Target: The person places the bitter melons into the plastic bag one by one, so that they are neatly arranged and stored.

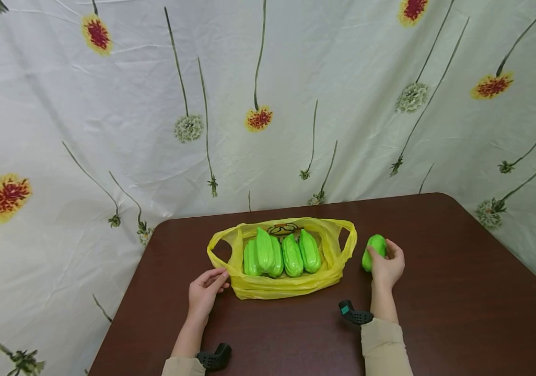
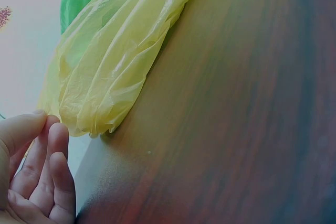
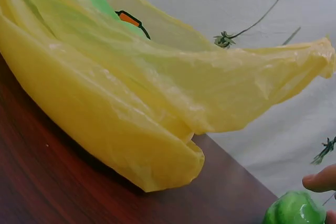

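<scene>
A yellow plastic bag lies on the table with its mouth spread and both handles standing out to the sides. Inside it are several bright green, elongated, ridged vegetables, side by side with glossy skins. At the bag's left end, my left hand pinches the plastic between thumb and fingertips, seen close up at the bag's edge in the left wrist view. To the right of the bag, my right hand holds another green ridged vegetable, apart from the bag. Only its end shows in the right wrist view.
The dark brown wooden table has rounded far corners. Behind it hangs a pale cloth printed with flowers. A black wrist device sits on the left wrist and another on the right.
</scene>
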### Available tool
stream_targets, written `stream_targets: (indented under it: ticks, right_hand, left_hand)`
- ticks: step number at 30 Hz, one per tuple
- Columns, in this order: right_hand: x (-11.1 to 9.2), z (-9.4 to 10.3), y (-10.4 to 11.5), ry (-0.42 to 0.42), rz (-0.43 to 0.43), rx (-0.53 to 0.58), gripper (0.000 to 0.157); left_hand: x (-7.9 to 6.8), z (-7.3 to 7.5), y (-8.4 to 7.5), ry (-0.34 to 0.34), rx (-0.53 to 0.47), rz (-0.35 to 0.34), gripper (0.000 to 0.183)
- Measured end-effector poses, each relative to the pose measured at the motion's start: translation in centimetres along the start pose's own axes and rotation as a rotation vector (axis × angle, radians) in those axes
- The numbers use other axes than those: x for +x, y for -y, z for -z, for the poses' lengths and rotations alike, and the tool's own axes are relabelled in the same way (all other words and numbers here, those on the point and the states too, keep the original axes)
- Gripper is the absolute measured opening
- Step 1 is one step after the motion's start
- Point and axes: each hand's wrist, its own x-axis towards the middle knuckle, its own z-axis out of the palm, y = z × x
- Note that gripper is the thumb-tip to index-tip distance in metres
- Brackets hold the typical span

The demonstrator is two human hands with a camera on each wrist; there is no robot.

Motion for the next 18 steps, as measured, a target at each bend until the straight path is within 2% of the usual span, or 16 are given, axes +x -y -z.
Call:
stream_targets:
  ticks: [9,13,18]
  right_hand:
    - [0.4,0.29,-0.45,0.004,-0.059,-0.075,0.056]
    - [0.49,0.39,-0.61,0.013,-0.065,-0.136,0.056]
    - [0.53,0.47,-0.67,0.013,-0.069,-0.145,0.055]
  left_hand:
    - [0.07,-0.02,0.13,-0.003,-0.014,-0.003,0.028]
    - [0.06,-0.03,0.14,-0.006,-0.014,-0.007,0.029]
    - [0.09,-0.05,0.21,-0.009,-0.009,-0.007,0.028]
